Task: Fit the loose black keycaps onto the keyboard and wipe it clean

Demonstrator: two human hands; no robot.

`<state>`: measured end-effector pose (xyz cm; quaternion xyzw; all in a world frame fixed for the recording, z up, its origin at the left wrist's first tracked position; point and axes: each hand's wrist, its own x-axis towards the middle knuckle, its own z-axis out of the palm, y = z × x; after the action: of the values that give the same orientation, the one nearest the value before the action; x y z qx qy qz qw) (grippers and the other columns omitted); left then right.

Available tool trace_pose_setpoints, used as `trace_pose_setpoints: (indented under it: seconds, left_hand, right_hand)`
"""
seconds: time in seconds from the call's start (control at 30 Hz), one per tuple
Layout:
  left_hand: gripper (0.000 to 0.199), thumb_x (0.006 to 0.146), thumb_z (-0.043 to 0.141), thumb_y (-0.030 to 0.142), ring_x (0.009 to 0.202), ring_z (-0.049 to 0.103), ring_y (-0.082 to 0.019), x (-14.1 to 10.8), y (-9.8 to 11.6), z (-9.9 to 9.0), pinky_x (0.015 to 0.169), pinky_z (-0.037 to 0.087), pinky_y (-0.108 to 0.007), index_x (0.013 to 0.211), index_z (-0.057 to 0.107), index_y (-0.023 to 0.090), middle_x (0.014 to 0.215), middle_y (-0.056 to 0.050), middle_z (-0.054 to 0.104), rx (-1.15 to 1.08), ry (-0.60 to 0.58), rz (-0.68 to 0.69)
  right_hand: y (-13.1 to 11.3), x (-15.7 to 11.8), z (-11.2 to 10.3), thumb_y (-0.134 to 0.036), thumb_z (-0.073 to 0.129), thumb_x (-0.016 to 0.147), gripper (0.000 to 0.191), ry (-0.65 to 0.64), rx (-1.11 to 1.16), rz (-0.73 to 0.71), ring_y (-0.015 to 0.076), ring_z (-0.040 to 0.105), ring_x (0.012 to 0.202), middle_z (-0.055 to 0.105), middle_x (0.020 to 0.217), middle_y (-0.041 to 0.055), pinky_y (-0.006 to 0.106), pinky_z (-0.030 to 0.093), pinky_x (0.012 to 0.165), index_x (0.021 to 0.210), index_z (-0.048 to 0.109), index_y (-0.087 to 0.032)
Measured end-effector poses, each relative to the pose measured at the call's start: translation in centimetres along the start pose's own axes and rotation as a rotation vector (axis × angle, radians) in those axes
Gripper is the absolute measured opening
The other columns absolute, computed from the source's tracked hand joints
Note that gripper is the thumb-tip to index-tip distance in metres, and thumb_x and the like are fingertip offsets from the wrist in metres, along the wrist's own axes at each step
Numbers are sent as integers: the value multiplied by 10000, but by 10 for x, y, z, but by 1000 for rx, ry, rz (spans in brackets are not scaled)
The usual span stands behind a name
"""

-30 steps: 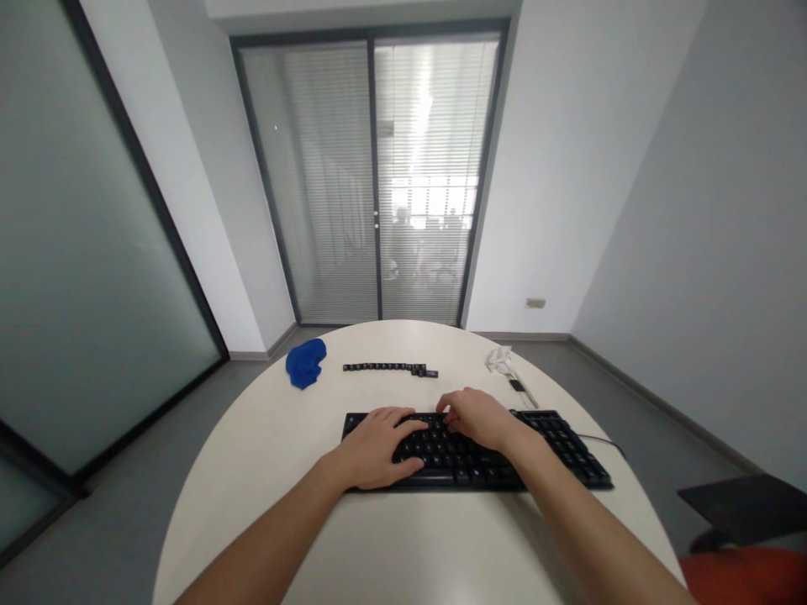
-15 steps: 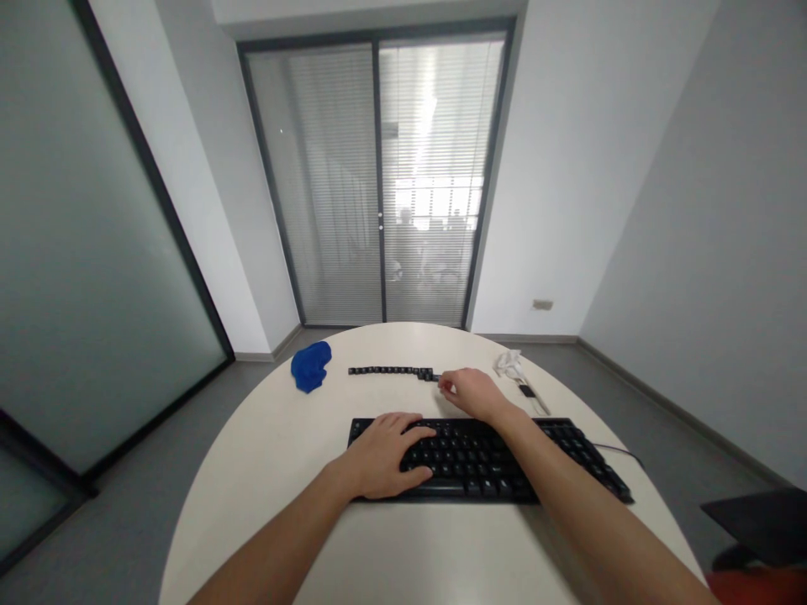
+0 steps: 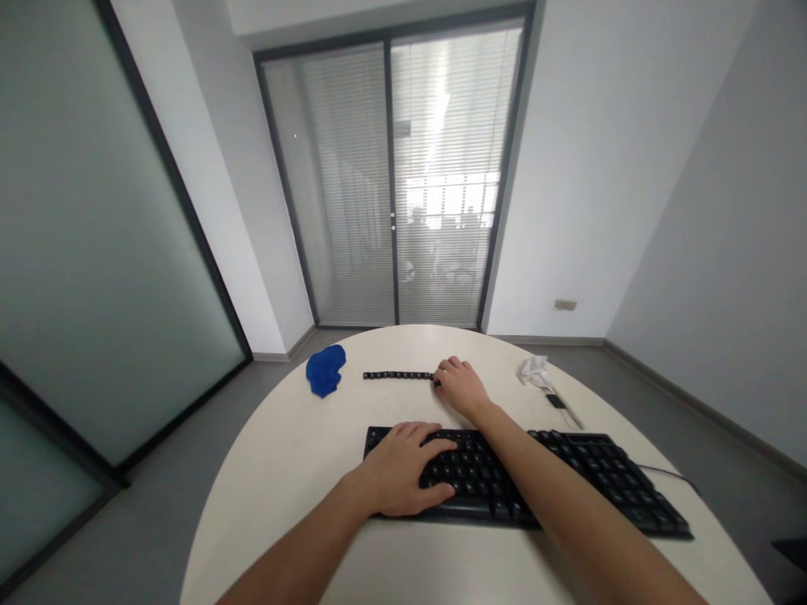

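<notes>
A black keyboard lies on the round white table. My left hand rests on its left part, fingers spread and holding nothing. Beyond the keyboard, a row of small black keycaps runs from left to right. My right hand is at the right end of that row, palm down with bent fingers. A bit of black shows under its fingertips, but whether the fingers grip a keycap is hidden. My right forearm crosses over the keyboard.
A blue cloth lies at the back left of the table. At the back right are a crumpled white cloth and a thin pale tool with a black part beside it. A cable runs off the keyboard's right side.
My right hand has turned palm down and now covers the right end of the keycap row. My left hand stays on the keyboard. The view has shifted slightly.
</notes>
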<state>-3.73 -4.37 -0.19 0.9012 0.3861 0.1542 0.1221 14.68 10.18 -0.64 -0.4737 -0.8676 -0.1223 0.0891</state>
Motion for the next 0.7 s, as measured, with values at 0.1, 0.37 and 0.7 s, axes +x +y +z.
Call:
trace_pose_setpoints:
  seconds: [0.1,0.37,0.7]
  left_hand:
    - [609,864,661,485,1372,433,-301,0,0,0,1178,315,-501,1418,504,288,1512,-86,453,-1,4,6]
    - [595,868,662,468,1362,442,-302,0,-1,3,1173,319,-497,1415,501,298,1505,-78,459,3,9,17]
    - [576,891,634,466,1381,428,-304,-1,-1,3,1174,318,-509,1425,488,307,1522,-74,444,14,5,15]
  right_hand:
    - [-2,-1,-2,-180,555,905,212,-12,28,-38,307,499,1162,709,1111,151,410,368,937,1018,730,-145]
    - [0,-33,-23,-249,651,862,163,-30,124,-124,274,537,1137,744,995,96,379,359,916,972,760,-198]
    - [48,-115,-37,-378,603,922,259,-15,606,12,252,617,1079,740,1078,80,390,412,999,1046,768,-221]
